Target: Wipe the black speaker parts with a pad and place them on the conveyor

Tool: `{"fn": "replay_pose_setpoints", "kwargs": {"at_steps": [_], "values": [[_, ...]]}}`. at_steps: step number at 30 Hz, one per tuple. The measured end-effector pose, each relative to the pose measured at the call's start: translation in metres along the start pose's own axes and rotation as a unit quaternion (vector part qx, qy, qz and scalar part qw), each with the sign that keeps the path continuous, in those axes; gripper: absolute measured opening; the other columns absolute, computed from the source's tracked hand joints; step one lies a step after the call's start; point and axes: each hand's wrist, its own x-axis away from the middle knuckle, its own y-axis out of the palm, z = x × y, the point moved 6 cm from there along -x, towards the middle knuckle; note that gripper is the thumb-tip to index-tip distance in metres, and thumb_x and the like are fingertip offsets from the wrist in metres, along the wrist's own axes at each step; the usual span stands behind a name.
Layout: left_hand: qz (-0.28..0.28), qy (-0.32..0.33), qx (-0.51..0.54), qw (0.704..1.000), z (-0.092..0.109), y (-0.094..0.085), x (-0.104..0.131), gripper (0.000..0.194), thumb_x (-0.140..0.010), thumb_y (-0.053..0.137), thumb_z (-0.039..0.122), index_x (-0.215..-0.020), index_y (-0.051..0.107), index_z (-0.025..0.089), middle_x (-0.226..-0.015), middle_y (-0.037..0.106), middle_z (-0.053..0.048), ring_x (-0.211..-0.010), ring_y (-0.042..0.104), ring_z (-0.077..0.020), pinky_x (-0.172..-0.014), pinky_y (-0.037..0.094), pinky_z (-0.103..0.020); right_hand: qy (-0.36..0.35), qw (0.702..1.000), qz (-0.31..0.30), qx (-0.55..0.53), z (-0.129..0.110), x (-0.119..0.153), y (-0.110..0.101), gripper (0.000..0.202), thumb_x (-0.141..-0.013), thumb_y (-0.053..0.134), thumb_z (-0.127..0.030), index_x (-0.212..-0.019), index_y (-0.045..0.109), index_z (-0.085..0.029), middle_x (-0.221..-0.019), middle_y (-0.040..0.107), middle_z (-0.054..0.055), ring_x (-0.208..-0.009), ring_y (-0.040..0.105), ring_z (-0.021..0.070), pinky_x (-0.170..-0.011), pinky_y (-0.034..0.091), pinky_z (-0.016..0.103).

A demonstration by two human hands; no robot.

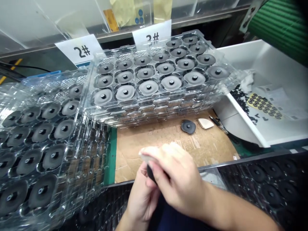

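Both of my hands are together low in the middle, above the front edge of a cardboard sheet point(134, 144). My left hand point(141, 195) is closed around a small black part point(150, 174), mostly hidden by the fingers. My right hand point(178, 173) is curled over it from above, its thumb beside the black part. A thin pale grey piece point(145, 157) shows under the right fingertips; its kind I cannot make out. Beyond the hands lie a rounded black disc with a centre stud point(188, 127) and a cream-coloured pad point(205, 123).
Clear plastic trays point(149, 99) holding several black discs are stacked behind the cardboard, with another stack point(69, 160) at left. A white bin point(255, 128) at right contains small black bits and a yellow label sheet point(264, 106). A dark pen-like tool point(218, 124) lies beside it.
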Motion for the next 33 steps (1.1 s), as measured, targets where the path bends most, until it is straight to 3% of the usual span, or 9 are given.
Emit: {"fn": "replay_pose_setpoints", "kwargs": {"at_steps": [5,8,13,17,19,23,26,29,33], "values": [[-0.021,-0.010,0.030,0.999,0.007,0.000,0.002,0.055,-0.055,0.079,0.028,-0.108,0.063,0.026,-0.110,0.066,-0.004,-0.097,0.062,-0.0186,-0.085,0.048,-0.023,0.030,0.992,-0.112,-0.043,0.002,0.018,-0.006,0.022,-0.085,0.048,-0.009,-0.101,0.060,-0.016,-0.081,0.063,0.002,-0.070,0.054,0.0117,-0.069,0.044,0.024],[-0.026,-0.045,0.034,0.998,0.003,0.002,0.001,0.059,-0.056,0.078,0.030,-0.112,0.060,0.026,-0.109,0.067,-0.005,-0.091,0.064,-0.0171,-0.081,0.050,-0.021,0.089,0.990,-0.100,0.047,0.016,0.024,-0.020,0.025,-0.084,0.049,-0.009,-0.104,0.060,-0.019,-0.079,0.061,0.001,-0.071,0.052,0.0138,-0.067,0.042,0.027],[-0.084,-0.074,0.063,0.992,0.003,0.013,0.008,0.055,-0.058,0.074,0.039,-0.110,0.063,0.023,-0.111,0.066,-0.007,-0.089,0.066,-0.0231,-0.078,0.053,-0.027,0.012,0.999,-0.048,-0.014,0.033,0.010,-0.024,0.029,-0.087,0.046,-0.010,-0.106,0.062,-0.024,-0.088,0.064,0.002,-0.078,0.055,0.0137,-0.072,0.044,0.027],[-0.117,-0.084,0.100,0.984,0.005,0.011,0.013,0.052,-0.060,0.072,0.039,-0.110,0.062,0.027,-0.124,0.059,-0.007,-0.104,0.059,-0.0303,-0.085,0.051,-0.034,0.204,0.975,0.029,-0.081,0.081,0.028,-0.018,0.021,-0.088,0.049,-0.024,-0.104,0.063,-0.023,-0.102,0.065,0.003,-0.093,0.059,0.0171,-0.081,0.047,0.029],[-0.126,-0.090,0.111,0.982,0.004,0.007,0.012,0.049,-0.063,0.071,0.038,-0.110,0.062,0.028,-0.120,0.062,-0.006,-0.106,0.059,-0.0288,-0.087,0.050,-0.034,0.277,0.957,0.013,-0.084,0.100,0.051,-0.007,0.022,-0.087,0.049,-0.030,-0.103,0.063,-0.023,-0.106,0.065,0.004,-0.099,0.059,0.0199,-0.086,0.047,0.032],[-0.120,-0.108,0.104,0.981,-0.002,0.002,0.008,0.047,-0.064,0.070,0.039,-0.109,0.062,0.029,-0.119,0.063,-0.005,-0.106,0.058,-0.0272,-0.090,0.048,-0.034,0.313,0.943,-0.073,-0.089,0.115,0.091,0.016,0.025,-0.087,0.047,-0.030,-0.102,0.065,-0.022,-0.106,0.066,0.005,-0.099,0.060,0.0218,-0.087,0.048,0.036],[-0.129,-0.107,0.095,0.981,-0.003,0.005,0.008,0.049,-0.063,0.070,0.039,-0.110,0.062,0.028,-0.119,0.062,-0.006,-0.106,0.058,-0.0279,-0.089,0.048,-0.034,0.316,0.944,-0.063,-0.072,0.111,0.092,0.007,0.024,-0.086,0.049,-0.030,-0.102,0.064,-0.021,-0.105,0.066,0.006,-0.098,0.060,0.0228,-0.084,0.048,0.036],[-0.141,-0.088,0.084,0.983,-0.004,0.011,0.009,0.053,-0.062,0.072,0.039,-0.112,0.061,0.025,-0.117,0.063,-0.007,-0.104,0.059,-0.0284,-0.088,0.048,-0.035,0.260,0.965,0.005,-0.037,0.083,0.065,-0.020,0.023,-0.088,0.048,-0.025,-0.107,0.061,-0.024,-0.107,0.065,0.003,-0.097,0.059,0.0189,-0.081,0.047,0.030],[-0.103,-0.082,0.063,0.989,-0.012,0.006,0.012,0.051,-0.064,0.071,0.038,-0.112,0.061,0.024,-0.101,0.069,-0.004,-0.101,0.060,-0.0217,-0.090,0.045,-0.027,-0.043,0.999,-0.029,-0.004,0.009,0.020,-0.026,0.026,-0.089,0.047,-0.018,-0.111,0.059,-0.023,-0.091,0.068,0.001,-0.078,0.059,0.0139,-0.071,0.042,0.028]]}}
